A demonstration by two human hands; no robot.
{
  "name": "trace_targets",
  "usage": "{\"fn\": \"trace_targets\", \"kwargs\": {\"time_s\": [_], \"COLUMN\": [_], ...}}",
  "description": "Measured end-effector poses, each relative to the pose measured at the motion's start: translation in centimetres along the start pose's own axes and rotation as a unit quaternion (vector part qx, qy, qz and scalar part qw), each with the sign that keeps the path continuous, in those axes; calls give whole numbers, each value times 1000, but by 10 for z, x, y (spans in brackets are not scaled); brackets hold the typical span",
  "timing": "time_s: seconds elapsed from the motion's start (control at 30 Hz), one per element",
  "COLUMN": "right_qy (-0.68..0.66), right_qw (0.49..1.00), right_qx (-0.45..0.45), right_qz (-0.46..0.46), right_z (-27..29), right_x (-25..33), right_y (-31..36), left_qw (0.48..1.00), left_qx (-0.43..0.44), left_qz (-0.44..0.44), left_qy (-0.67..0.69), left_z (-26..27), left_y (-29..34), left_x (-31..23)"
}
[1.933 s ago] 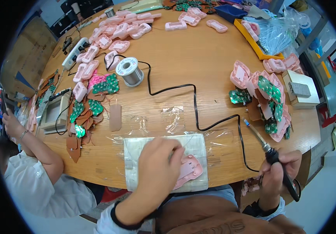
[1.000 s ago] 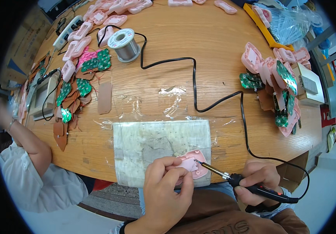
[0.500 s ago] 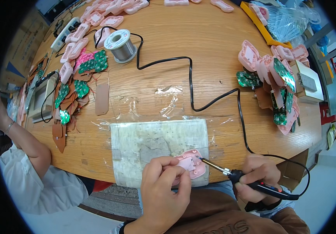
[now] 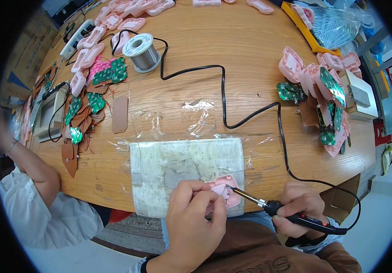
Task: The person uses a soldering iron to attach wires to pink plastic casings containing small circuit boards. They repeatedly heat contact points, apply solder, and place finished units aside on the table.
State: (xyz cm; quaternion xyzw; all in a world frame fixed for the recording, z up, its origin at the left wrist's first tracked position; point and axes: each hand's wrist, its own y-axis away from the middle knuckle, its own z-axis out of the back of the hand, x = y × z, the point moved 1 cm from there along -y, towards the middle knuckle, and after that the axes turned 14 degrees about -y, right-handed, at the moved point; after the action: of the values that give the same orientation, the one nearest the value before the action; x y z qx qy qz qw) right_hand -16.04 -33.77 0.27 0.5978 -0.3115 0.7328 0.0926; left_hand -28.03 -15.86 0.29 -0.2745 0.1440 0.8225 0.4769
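My left hand (image 4: 195, 218) is closed on a pink plastic shell (image 4: 233, 198) at the near edge of a worn whitish mat (image 4: 159, 154). The shell's hollow inside faces up, with small round posts and a pale flat piece in it. My right hand (image 4: 299, 204) grips a black soldering iron (image 4: 308, 221) by its handle. The iron slants to the left, and its tip meets or hovers just over the inside of the shell; I cannot tell whether it touches. My left fingers hide the shell's left part.
A solder spool (image 4: 142, 53) stands at the back left. Green circuit boards (image 4: 97, 103) and brown plates lie left; more boards and pink shells (image 4: 290, 63) are heaped right. The iron's black cord (image 4: 223, 95) winds over the table. At the left is another person's arm (image 4: 34, 166).
The iron's tip has shifted slightly left and down within the shell. My left hand has moved a little to the right. The other person's hand at the left is now blurred by motion.
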Motion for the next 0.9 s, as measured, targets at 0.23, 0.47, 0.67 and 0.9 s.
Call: {"fn": "trace_targets", "kwargs": {"time_s": [0.23, 0.47, 0.67, 0.9], "right_qy": [-13, 5, 9, -4], "right_qw": [1000, 1000, 1000, 1000], "right_qx": [12, -17, 8, 23], "right_qz": [-1, 3, -11, -2], "right_z": [1, 4, 6, 1], "right_x": [0, 7, 14, 12], "right_y": [-1, 1, 5, 4], "left_qw": [1000, 998, 998, 998], "left_qx": [25, 51, 64, 68], "left_qz": [6, 18, 3, -1], "left_qy": [4, 30, 17, 14], "left_z": [2, 7, 11, 10], "left_y": [0, 1, 1, 1], "left_x": [0, -3, -6, -6]}}
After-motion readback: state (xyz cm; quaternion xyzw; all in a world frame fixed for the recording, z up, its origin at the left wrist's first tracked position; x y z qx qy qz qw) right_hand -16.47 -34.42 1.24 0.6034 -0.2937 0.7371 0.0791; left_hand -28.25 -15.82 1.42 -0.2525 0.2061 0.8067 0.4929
